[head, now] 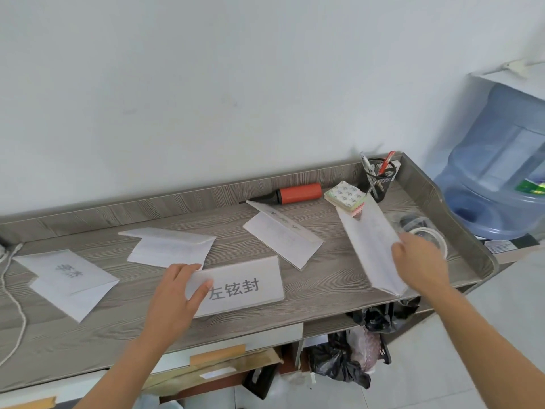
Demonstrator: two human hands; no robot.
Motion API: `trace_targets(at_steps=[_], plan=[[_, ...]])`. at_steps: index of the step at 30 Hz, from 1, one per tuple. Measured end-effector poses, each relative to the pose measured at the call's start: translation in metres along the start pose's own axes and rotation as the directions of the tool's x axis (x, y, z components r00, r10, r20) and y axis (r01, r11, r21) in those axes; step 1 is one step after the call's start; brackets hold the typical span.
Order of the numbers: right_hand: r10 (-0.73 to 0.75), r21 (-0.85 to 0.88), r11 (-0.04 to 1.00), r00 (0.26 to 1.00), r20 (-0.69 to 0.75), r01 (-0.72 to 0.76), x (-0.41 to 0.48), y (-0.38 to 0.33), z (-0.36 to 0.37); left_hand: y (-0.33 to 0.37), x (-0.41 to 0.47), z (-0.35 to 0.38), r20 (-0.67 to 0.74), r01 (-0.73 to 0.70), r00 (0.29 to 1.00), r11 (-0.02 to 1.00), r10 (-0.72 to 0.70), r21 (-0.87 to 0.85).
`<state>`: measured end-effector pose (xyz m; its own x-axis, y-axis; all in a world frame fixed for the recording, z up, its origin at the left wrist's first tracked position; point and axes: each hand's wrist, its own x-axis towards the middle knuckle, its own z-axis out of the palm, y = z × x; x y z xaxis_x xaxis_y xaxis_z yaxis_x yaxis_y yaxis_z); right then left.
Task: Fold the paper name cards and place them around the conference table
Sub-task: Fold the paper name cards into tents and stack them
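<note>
Several white paper name cards lie on the grey wood-grain table (295,290). My left hand (177,296) grips the left end of a folded card printed with large grey characters (244,286) in the front middle. My right hand (418,267) holds a long folded blank-looking card (368,240), tilted up off the table at the right. Three more folded cards rest apart: one with faint characters at the far left (70,278), one behind my left hand (174,246), and one tented in the middle back (283,234).
An orange hand pump (295,193), a stack of sticky notes (346,196) and a mesh pen holder (379,178) stand at the back right. Tape rolls (424,231) sit by my right hand. A water jug (498,172) stands right of the table; a white cord (11,290) trails at left.
</note>
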<state>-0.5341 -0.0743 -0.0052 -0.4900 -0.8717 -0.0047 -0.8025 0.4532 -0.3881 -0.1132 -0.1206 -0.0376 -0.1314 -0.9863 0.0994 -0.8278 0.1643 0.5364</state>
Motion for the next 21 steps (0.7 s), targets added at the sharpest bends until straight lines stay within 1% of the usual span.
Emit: trace_targets(at_steps=[2, 3, 4, 5, 6, 7, 8, 9, 11, 13, 15, 16, 17, 19, 20, 21], plan=[[-0.028, 0.165, 0.986, 0.998, -0.049, 0.036, -0.002, -0.004, -0.022, 0.002, 0.006, -0.010, 0.004, -0.046, 0.999, 0.998, 0.046, -0.032], [-0.037, 0.264, 0.963, 0.998, -0.046, 0.047, -0.007, -0.012, -0.033, 0.007, 0.009, -0.016, -0.008, -0.075, 0.997, 0.995, 0.074, -0.060], [-0.040, 0.402, 0.915, 0.999, -0.013, 0.041, -0.012, -0.025, -0.042, 0.014, 0.015, -0.024, -0.016, -0.107, 0.994, 0.989, 0.106, -0.101], [-0.048, 0.571, 0.821, 0.996, 0.075, -0.004, -0.018, -0.041, -0.048, 0.023, 0.022, -0.033, -0.019, -0.125, 0.992, 0.978, 0.124, -0.164], [-0.076, 0.710, 0.700, 0.979, 0.189, -0.083, -0.025, -0.059, -0.051, 0.034, 0.029, -0.043, -0.014, -0.116, 0.993, 0.961, 0.117, -0.251], [-0.123, 0.801, 0.572, 0.947, 0.297, -0.177, -0.031, -0.076, -0.051, 0.042, 0.037, -0.052, 0.006, -0.097, 0.994, 0.935, 0.106, -0.341], [-0.170, 0.853, 0.453, 0.914, 0.368, -0.259, -0.036, -0.094, -0.048, 0.049, 0.045, -0.061, 0.027, -0.093, 0.993, 0.907, 0.114, -0.411], [-0.206, 0.876, 0.362, 0.889, 0.410, -0.320, -0.040, -0.108, -0.041, 0.053, 0.052, -0.068, 0.042, -0.101, 0.990, 0.884, 0.135, -0.456], [-0.277, 0.887, 0.253, 0.849, 0.450, -0.387, -0.050, -0.138, -0.027, 0.056, 0.062, -0.080, 0.097, -0.094, 0.980, 0.836, 0.172, -0.540], [-0.339, 0.855, 0.221, 0.785, 0.519, -0.469, -0.059, -0.162, -0.011, 0.052, 0.064, -0.090, 0.164, -0.032, 0.969, 0.754, 0.184, -0.656], [-0.387, 0.805, 0.199, 0.710, 0.588, -0.559, -0.067, -0.177, 0.002, 0.042, 0.061, -0.099, 0.195, 0.028, 0.964, 0.662, 0.180, -0.749], [-0.391, 0.782, 0.181, 0.686, 0.614, -0.596, -0.070, -0.182, 0.006, 0.035, 0.059, -0.103, 0.210, 0.060, 0.963, 0.626, 0.169, -0.778], [-0.389, 0.770, 0.169, 0.676, 0.626, -0.616, -0.072, -0.187, 0.009, 0.025, 0.060, -0.105, 0.229, 0.098, 0.962, 0.598, 0.147, -0.795], [-0.374, 0.778, 0.147, 0.693, 0.616, -0.611, -0.075, -0.194, 0.012, 0.009, 0.061, -0.109, 0.257, 0.171, 0.962, 0.537, 0.090, -0.826], [-0.357, 0.800, 0.164, 0.721, 0.593, -0.577, -0.077, -0.196, 0.012, 0.004, 0.063, -0.110, 0.266, 0.210, 0.963, 0.485, 0.047, -0.849], [-0.335, 0.836, 0.167, 0.767, 0.547, -0.523, -0.079, -0.198, 0.011, 0.001, 0.064, -0.111, 0.272, 0.247, 0.962, 0.431, -0.003, -0.868]])
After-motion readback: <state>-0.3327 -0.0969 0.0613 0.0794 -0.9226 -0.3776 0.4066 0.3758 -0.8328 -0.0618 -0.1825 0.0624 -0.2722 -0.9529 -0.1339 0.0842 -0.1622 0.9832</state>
